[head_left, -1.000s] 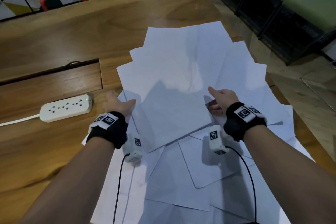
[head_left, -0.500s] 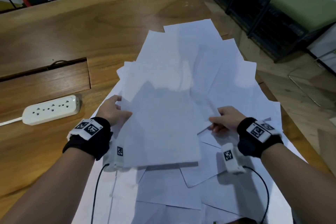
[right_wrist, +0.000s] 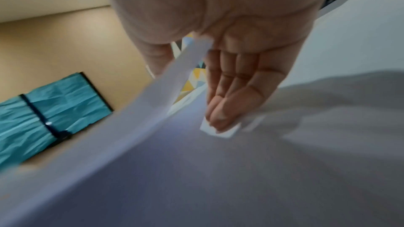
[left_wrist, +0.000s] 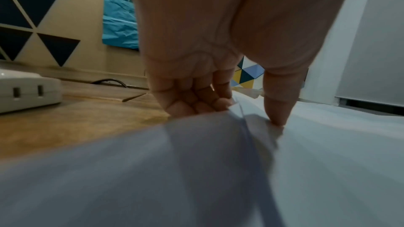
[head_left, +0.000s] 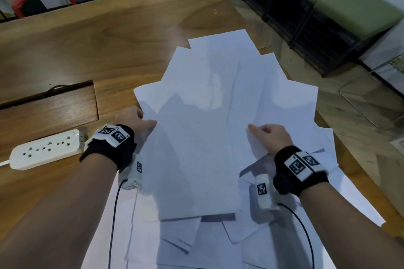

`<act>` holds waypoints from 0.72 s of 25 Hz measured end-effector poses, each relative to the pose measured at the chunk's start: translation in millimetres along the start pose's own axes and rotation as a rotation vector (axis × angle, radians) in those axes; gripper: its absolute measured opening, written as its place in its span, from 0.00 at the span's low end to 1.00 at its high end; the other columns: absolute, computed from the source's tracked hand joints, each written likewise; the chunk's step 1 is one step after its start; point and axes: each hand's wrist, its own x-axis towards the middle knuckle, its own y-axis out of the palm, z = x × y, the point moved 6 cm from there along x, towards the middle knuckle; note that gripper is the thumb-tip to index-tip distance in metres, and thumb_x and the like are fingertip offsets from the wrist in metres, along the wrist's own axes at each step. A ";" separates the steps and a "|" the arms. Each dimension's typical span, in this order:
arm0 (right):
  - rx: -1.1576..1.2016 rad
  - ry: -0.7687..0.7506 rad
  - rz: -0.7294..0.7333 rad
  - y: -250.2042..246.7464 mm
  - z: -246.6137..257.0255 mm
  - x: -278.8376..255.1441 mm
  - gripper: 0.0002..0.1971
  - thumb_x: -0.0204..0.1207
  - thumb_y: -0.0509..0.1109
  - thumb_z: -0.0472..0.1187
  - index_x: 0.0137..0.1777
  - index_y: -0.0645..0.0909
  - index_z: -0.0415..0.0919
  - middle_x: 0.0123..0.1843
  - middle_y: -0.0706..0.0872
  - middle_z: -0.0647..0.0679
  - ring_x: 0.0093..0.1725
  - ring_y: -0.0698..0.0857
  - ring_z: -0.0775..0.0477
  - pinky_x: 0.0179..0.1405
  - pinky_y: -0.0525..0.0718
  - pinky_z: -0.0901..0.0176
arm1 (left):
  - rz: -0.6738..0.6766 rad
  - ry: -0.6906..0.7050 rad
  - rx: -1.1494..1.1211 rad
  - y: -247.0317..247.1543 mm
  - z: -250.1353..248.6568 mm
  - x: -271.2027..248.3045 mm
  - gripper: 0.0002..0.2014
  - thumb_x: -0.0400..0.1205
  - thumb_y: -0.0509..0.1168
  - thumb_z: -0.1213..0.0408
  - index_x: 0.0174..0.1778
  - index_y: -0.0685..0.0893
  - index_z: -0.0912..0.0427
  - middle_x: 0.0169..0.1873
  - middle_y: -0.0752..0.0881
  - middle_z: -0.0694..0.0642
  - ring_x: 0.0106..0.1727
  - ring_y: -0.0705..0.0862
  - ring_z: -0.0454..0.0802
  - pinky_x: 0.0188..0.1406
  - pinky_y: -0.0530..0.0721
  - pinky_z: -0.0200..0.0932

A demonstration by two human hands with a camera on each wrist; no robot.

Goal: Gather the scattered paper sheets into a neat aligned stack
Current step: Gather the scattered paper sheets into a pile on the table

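Now the wooden table (head_left: 91, 46) carries the paper sheets (head_left: 218, 98), fanned out across its right half and overhanging the right edge. Versus a second ago the top bundle (head_left: 196, 159) sits squarer and nearer the body, both hands pulled back with it. Left hand (head_left: 133, 121) pinches its left edge, thumb on top, fingers curled beneath. Right hand (head_left: 270, 135) pinches the right edge likewise. Power strip (head_left: 47, 148) lies left, apart from the paper; bare wood beyond.
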 end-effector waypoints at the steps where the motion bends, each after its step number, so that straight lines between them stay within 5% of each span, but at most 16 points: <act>1: 0.054 0.006 -0.073 -6.2 4.0 5.3 0.16 0.72 0.68 0.53 0.34 0.76 0.41 0.33 0.78 0.46 0.38 0.78 0.44 0.35 0.72 0.59 | 0.005 0.003 -0.026 3.2 -0.6 -3.5 0.15 0.67 0.71 0.56 0.45 0.81 0.59 0.38 0.84 0.55 0.39 0.81 0.54 0.31 0.75 0.42; 3: 0.039 -0.010 -0.036 4.5 13.3 10.1 0.15 0.73 0.67 0.50 0.35 0.74 0.38 0.35 0.77 0.44 0.40 0.77 0.44 0.33 0.71 0.58 | 0.000 0.021 -0.113 11.8 -1.4 -12.8 0.10 0.70 0.69 0.59 0.42 0.82 0.61 0.35 0.83 0.55 0.36 0.80 0.54 0.29 0.75 0.40; 5: -0.022 -0.047 0.107 31.9 16.8 9.2 0.11 0.75 0.66 0.44 0.36 0.73 0.37 0.34 0.77 0.43 0.41 0.77 0.45 0.33 0.69 0.59 | -0.005 0.057 -0.257 16.9 -0.6 -21.9 0.08 0.74 0.68 0.62 0.47 0.83 0.59 0.40 0.86 0.54 0.41 0.83 0.55 0.40 0.82 0.44; 8: 0.007 -0.096 0.033 35.8 9.4 -3.0 0.10 0.75 0.65 0.39 0.34 0.70 0.37 0.29 0.71 0.45 0.35 0.73 0.45 0.30 0.66 0.58 | 0.001 0.004 -0.411 18.7 17.9 -29.3 0.13 0.76 0.68 0.63 0.55 0.83 0.63 0.50 0.87 0.57 0.49 0.85 0.57 0.51 0.81 0.48; 10: 0.004 -0.102 -0.013 32.3 -2.3 -10.8 0.12 0.76 0.62 0.38 0.32 0.66 0.39 0.28 0.71 0.46 0.33 0.72 0.45 0.30 0.66 0.57 | 0.007 -0.030 -0.496 19.6 27.6 -39.4 0.15 0.74 0.68 0.62 0.56 0.83 0.62 0.51 0.89 0.60 0.48 0.88 0.59 0.50 0.85 0.50; 13: -0.099 -0.166 0.152 46.8 -4.1 -30.0 0.12 0.78 0.62 0.45 0.35 0.70 0.40 0.33 0.75 0.47 0.39 0.76 0.43 0.37 0.70 0.55 | 0.120 -0.046 -0.536 31.0 23.9 -61.1 0.21 0.70 0.72 0.67 0.60 0.80 0.59 0.49 0.90 0.57 0.46 0.88 0.55 0.45 0.88 0.49; 14: -0.042 -0.171 0.111 40.1 -3.8 -30.4 0.12 0.77 0.63 0.47 0.38 0.73 0.40 0.35 0.76 0.48 0.41 0.77 0.43 0.39 0.71 0.55 | 0.144 -0.054 -0.530 34.0 21.9 -65.1 0.19 0.72 0.71 0.71 0.59 0.79 0.61 0.46 0.89 0.55 0.43 0.87 0.52 0.37 0.88 0.40; 16: 0.131 -0.066 -0.211 -5.8 -18.9 -14.7 0.15 0.75 0.66 0.49 0.55 0.77 0.40 0.48 0.82 0.44 0.54 0.81 0.39 0.52 0.75 0.56 | 0.145 -0.033 -0.522 32.3 11.5 -74.3 0.16 0.76 0.67 0.75 0.58 0.76 0.64 0.41 0.84 0.53 0.35 0.80 0.43 0.18 0.76 0.25; 18: 0.038 0.146 -0.437 -55.6 -53.3 -0.9 0.30 0.74 0.65 0.53 0.72 0.67 0.37 0.70 0.75 0.35 0.71 0.72 0.33 0.70 0.71 0.44 | 0.171 -0.078 -0.590 20.9 -5.8 -94.6 0.17 0.77 0.66 0.75 0.63 0.76 0.64 0.41 0.81 0.55 0.33 0.78 0.43 0.10 0.71 0.25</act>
